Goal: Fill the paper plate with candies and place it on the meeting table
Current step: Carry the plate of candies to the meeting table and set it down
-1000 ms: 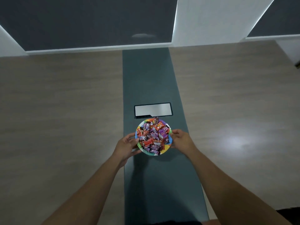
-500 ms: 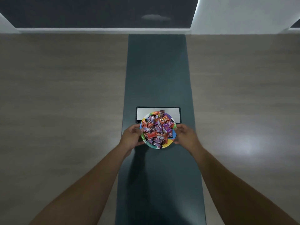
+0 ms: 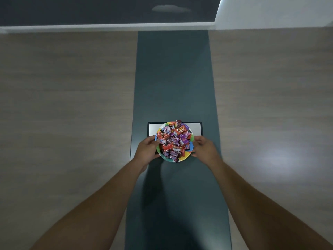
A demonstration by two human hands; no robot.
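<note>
A colourful paper plate (image 3: pixel 187 155) heaped with red, purple and orange wrapped candies (image 3: pixel 173 141) is over the dark green centre strip (image 3: pixel 173 78) of the wood-grain meeting table (image 3: pixel 68 105). My left hand (image 3: pixel 146 150) grips the plate's left rim and my right hand (image 3: pixel 204 147) holds its right rim. The plate overlaps the near edge of a silver rectangular panel (image 3: pixel 197 129) set in the strip. I cannot tell whether the plate rests on the table or is just above it.
The table's far edge meets a white ledge (image 3: pixel 108 27) below a dark wall panel (image 3: pixel 90 9). A white pillar (image 3: pixel 273 9) stands at the back right. Light glares on the wood at the right (image 3: pixel 281 156).
Both hands have carried the plate forward along the green strip, from in front of the silver panel to partly over it. The grip on both rims is unchanged.
</note>
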